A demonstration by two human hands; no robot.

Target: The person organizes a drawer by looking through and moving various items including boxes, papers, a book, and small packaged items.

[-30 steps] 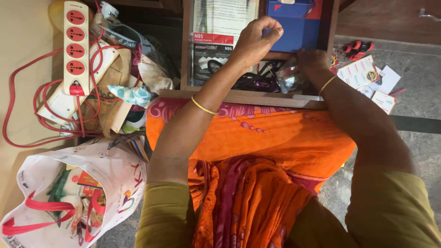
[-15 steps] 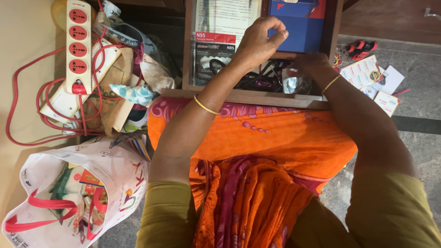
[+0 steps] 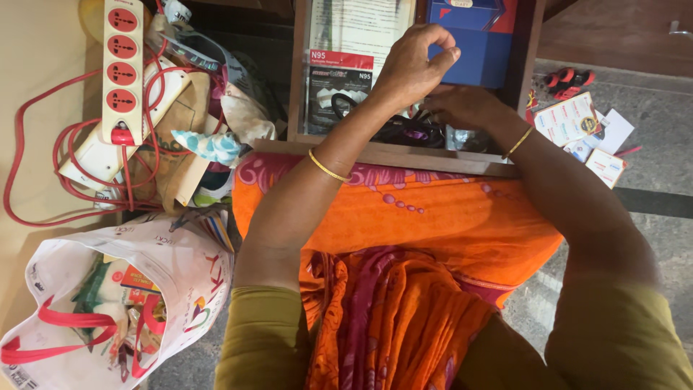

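Since a moment ago the left hand [image 3: 411, 68] has lifted slightly, its grip pinched near the blue box [image 3: 473, 43] in the wooden drawer [image 3: 375, 153]. Nearer, the right hand [image 3: 462, 108] rests on tangled black cables [image 3: 404, 130], grip hidden. Pulling could snag them and drag the mask packet [image 3: 339, 83] out. Far left, red cord [image 3: 43, 144] loops around a power strip [image 3: 123, 68].

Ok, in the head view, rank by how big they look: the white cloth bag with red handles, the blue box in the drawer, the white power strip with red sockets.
1. White cloth bag with red handles, though nearest the camera.
2. Blue box and white power strip with red sockets: too close to rank; the left hand covers part of the box.
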